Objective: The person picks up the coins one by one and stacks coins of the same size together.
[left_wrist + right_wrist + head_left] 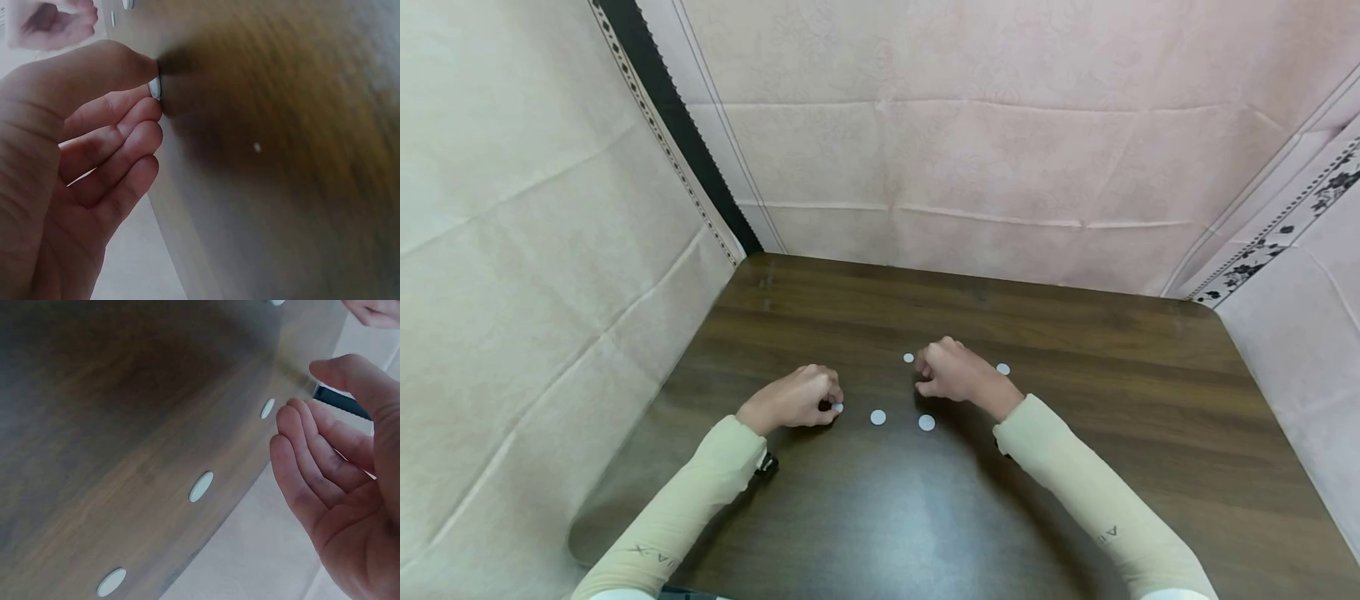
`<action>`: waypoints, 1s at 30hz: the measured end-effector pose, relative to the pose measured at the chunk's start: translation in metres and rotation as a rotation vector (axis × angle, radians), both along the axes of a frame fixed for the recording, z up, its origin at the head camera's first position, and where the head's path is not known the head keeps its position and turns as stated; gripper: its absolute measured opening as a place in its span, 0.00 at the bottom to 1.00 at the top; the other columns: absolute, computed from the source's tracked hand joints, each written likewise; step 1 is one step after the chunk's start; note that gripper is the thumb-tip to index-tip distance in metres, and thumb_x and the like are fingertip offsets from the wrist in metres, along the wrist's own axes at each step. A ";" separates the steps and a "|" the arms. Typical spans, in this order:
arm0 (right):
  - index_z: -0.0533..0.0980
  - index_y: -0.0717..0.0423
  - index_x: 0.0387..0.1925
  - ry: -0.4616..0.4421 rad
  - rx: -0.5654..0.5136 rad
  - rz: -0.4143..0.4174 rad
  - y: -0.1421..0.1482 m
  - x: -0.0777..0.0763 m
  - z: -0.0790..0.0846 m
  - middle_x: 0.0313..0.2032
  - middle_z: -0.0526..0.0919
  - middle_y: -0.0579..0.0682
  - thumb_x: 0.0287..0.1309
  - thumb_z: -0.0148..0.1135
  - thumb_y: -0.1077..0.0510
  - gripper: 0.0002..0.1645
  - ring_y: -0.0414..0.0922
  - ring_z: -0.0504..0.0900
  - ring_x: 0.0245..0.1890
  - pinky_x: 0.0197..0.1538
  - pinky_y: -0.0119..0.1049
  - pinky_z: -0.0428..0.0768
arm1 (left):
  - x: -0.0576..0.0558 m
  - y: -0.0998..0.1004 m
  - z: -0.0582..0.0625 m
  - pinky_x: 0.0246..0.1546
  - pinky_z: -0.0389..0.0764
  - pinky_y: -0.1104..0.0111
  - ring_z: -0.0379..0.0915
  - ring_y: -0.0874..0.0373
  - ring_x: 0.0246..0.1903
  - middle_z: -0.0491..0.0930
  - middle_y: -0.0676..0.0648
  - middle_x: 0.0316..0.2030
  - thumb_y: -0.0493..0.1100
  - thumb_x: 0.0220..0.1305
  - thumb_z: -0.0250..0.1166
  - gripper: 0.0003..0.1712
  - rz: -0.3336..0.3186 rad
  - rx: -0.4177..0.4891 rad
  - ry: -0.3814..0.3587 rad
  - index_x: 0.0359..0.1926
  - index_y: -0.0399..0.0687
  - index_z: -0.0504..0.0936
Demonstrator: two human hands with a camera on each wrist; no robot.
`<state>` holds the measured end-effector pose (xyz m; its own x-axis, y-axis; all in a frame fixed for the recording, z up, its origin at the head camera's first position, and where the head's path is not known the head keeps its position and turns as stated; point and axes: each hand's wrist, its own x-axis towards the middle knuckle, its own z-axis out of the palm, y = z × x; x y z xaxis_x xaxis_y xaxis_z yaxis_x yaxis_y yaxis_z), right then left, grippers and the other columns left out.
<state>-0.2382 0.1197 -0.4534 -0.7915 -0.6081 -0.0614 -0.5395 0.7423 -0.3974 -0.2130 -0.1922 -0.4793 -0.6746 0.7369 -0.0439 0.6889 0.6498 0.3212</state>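
Note:
My left hand (801,396) is low over the brown table, left of the middle. Its thumb and index finger pinch a small white disc (155,87) at the tabletop, the other fingers curling beside it. My right hand (955,369) hovers over the table with nothing in it; in the right wrist view its thumb stands apart from the loosely bent fingers (290,422). Left of that hand lies a white disc (908,357), and another disc (1003,368) is on its right. Nearer to me, two more discs (877,417) (927,422) lie flat between the hands.
The wood-grain table (1150,467) fills the lower view. Pale cloth hangs behind it (985,167) and at both sides, with a black strip (685,125) in the left corner. A dark object (688,593) shows at the bottom edge.

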 end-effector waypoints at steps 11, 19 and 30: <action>0.86 0.63 0.42 -0.024 -0.004 -0.049 -0.009 -0.034 -0.008 0.34 0.86 0.50 0.65 0.71 0.60 0.09 0.41 0.77 0.29 0.35 0.33 0.78 | 0.000 0.000 -0.002 0.46 0.87 0.65 0.84 0.61 0.39 0.87 0.51 0.39 0.40 0.68 0.71 0.05 0.008 0.013 0.002 0.40 0.46 0.93; 0.86 0.60 0.38 -0.081 0.014 -0.015 -0.014 -0.046 -0.016 0.22 0.75 0.44 0.68 0.69 0.60 0.06 0.38 0.68 0.22 0.31 0.31 0.70 | 0.000 0.001 0.000 0.46 0.86 0.64 0.84 0.60 0.40 0.88 0.50 0.39 0.40 0.68 0.71 0.06 0.006 0.006 0.005 0.40 0.45 0.93; 0.80 0.61 0.20 -0.138 0.059 -0.015 -0.024 -0.053 -0.009 0.12 0.63 0.42 0.69 0.69 0.60 0.19 0.39 0.67 0.13 0.23 0.30 0.69 | 0.002 0.001 0.000 0.44 0.86 0.68 0.83 0.62 0.39 0.88 0.50 0.39 0.40 0.67 0.71 0.05 0.034 0.018 -0.015 0.39 0.46 0.93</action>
